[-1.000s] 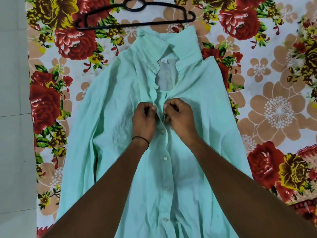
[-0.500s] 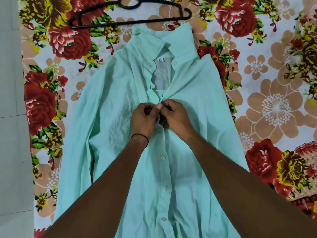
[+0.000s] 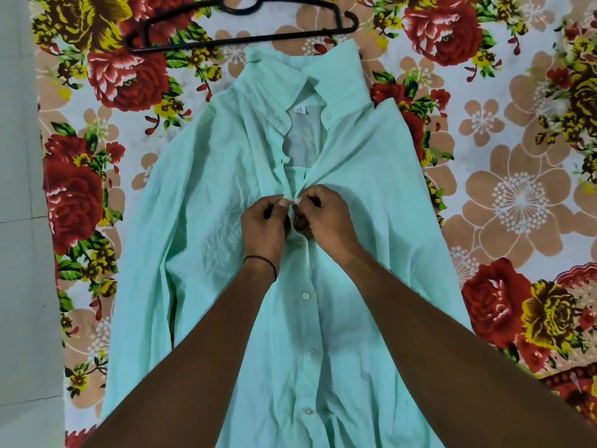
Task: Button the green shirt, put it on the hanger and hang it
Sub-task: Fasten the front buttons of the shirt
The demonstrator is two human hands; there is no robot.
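Note:
The mint-green shirt (image 3: 371,202) lies front-up and flat on the flowered sheet, collar away from me. Several buttons below my hands are fastened; the neck above them gapes open. My left hand (image 3: 263,226) pinches the left placket edge. My right hand (image 3: 326,218) pinches the right edge, and a small white button (image 3: 296,200) shows between the fingertips of both hands. The black plastic hanger (image 3: 245,37) lies flat just beyond the collar, untouched.
A flowered bedsheet (image 3: 517,195) covers the surface under the shirt. Pale tiled floor (image 3: 19,253) runs along the left edge. The shirt's left sleeve lies folded along its side.
Both hands have moved together and slightly up the placket, closing the gap. The button now sits between their fingertips.

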